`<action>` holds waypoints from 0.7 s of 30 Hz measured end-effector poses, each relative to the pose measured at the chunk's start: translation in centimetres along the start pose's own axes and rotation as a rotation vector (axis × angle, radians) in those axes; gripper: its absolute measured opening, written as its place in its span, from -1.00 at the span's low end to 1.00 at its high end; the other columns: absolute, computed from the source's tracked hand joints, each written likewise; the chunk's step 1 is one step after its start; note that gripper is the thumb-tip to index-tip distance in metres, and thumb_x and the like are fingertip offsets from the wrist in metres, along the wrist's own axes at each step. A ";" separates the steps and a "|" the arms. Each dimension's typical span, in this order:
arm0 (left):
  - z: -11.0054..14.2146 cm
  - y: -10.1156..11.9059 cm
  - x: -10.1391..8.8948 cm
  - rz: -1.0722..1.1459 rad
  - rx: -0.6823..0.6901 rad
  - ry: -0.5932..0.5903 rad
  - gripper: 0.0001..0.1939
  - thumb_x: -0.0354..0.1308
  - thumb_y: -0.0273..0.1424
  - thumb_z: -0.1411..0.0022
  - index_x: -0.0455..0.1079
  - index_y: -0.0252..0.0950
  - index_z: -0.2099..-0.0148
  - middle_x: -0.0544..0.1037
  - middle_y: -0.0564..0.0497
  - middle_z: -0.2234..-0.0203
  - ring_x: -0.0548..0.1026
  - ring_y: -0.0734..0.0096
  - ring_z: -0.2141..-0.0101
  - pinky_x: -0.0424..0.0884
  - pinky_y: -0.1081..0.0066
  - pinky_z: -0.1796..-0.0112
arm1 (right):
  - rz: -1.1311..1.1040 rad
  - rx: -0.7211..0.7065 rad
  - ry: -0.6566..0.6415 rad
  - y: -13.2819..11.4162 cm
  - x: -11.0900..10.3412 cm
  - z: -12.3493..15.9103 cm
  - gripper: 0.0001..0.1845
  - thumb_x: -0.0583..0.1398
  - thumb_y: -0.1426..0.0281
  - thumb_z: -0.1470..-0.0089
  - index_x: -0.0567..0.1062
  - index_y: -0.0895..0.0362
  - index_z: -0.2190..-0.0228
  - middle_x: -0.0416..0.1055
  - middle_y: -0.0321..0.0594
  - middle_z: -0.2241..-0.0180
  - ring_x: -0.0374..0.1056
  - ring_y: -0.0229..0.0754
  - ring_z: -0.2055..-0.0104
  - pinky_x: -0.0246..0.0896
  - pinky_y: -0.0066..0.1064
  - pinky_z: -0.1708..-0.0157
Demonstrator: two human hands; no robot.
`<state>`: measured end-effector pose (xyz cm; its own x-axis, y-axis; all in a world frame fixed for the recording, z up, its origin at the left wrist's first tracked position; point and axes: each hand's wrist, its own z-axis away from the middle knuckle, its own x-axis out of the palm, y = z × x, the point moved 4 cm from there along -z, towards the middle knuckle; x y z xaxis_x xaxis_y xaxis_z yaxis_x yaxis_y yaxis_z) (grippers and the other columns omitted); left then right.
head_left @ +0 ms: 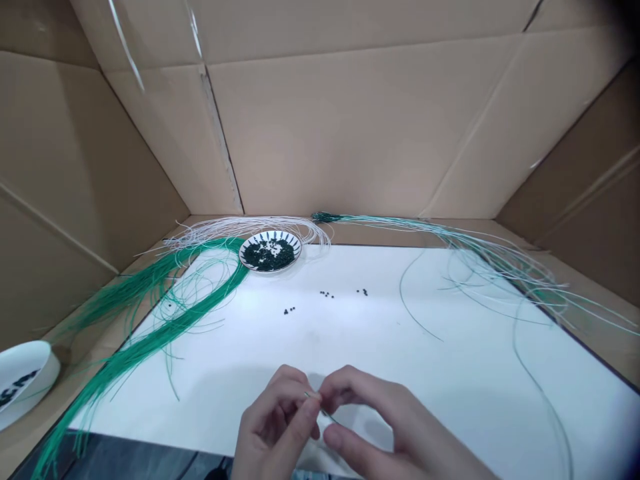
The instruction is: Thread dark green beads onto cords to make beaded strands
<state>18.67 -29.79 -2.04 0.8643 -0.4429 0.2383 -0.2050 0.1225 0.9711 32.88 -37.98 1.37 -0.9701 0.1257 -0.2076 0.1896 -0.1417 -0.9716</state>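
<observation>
Near the bottom middle, my left hand [283, 423] pinches a thin green thread [327, 417] between thumb and forefinger. A short end of it sticks up past the fingertips. My right hand [373, 417] meets it from the right, its forefinger tip against the left fingertips and its thumb lower, beside the thread. Whether a bead is between the fingers is hidden. Ahead of the hands, several small dark beads [327, 295] lie in loose groups on the white board [320, 340]. A striped dish [245, 257] farther back holds many dark green beads.
Bundled green threads [175, 327] spread along the left, with white threads [225, 230] behind the dish. More pale green threads [490, 250], beaded at one end, trail along the back right. A white bowl [47, 367] stands far left. Cardboard walls [340, 133] enclose the board.
</observation>
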 end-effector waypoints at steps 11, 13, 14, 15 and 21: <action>0.4 0.6 3.7 0.095 -0.008 -0.176 -0.79 0.54 -0.22 -0.08 0.65 -0.20 0.45 0.47 0.09 0.44 0.49 0.53 0.52 0.47 0.53 0.43 | -0.618 -0.006 0.443 1.2 1.7 3.3 -0.56 0.44 -0.09 0.03 0.57 0.00 0.46 0.50 -0.27 0.47 0.47 -0.11 0.33 0.40 -0.31 0.19; 0.6 0.5 3.9 0.113 0.007 -0.174 -0.81 0.54 -0.24 -0.08 0.66 -0.19 0.43 0.47 0.10 0.44 0.51 0.52 0.52 0.48 0.52 0.42 | -0.638 -0.012 0.464 1.2 1.8 3.6 -0.55 0.45 -0.10 0.06 0.56 0.00 0.48 0.46 -0.29 0.49 0.47 -0.10 0.34 0.40 -0.31 0.19; 0.7 0.5 4.0 0.123 0.009 -0.177 -0.82 0.54 -0.25 -0.09 0.66 -0.19 0.43 0.47 0.10 0.45 0.51 0.52 0.52 0.49 0.53 0.42 | -0.646 -0.016 0.471 1.2 1.7 3.7 -0.55 0.46 -0.10 0.07 0.56 0.00 0.48 0.45 -0.30 0.50 0.47 -0.10 0.34 0.40 -0.31 0.20; 0.8 0.5 4.2 0.132 0.006 -0.181 -0.82 0.53 -0.25 -0.10 0.66 -0.19 0.43 0.47 0.10 0.45 0.51 0.52 0.52 0.49 0.53 0.42 | -0.653 -0.020 0.478 1.3 1.7 3.7 -0.54 0.46 -0.10 0.07 0.55 0.00 0.49 0.43 -0.30 0.51 0.47 -0.10 0.34 0.40 -0.32 0.21; 1.5 0.8 5.3 0.151 -0.062 -0.121 -0.76 0.59 -0.21 0.03 0.66 -0.19 0.49 0.45 0.11 0.47 0.48 0.53 0.52 0.46 0.52 0.43 | -0.672 -0.008 0.487 1.5 1.2 4.2 -0.53 0.48 -0.10 0.11 0.56 0.01 0.51 0.42 -0.32 0.52 0.43 -0.15 0.38 0.42 -0.34 0.20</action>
<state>22.37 -33.41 0.03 0.7635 -0.5188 0.3846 -0.2961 0.2480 0.9224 31.40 -42.19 0.16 -0.7030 0.5925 0.3933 -0.4043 0.1220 -0.9065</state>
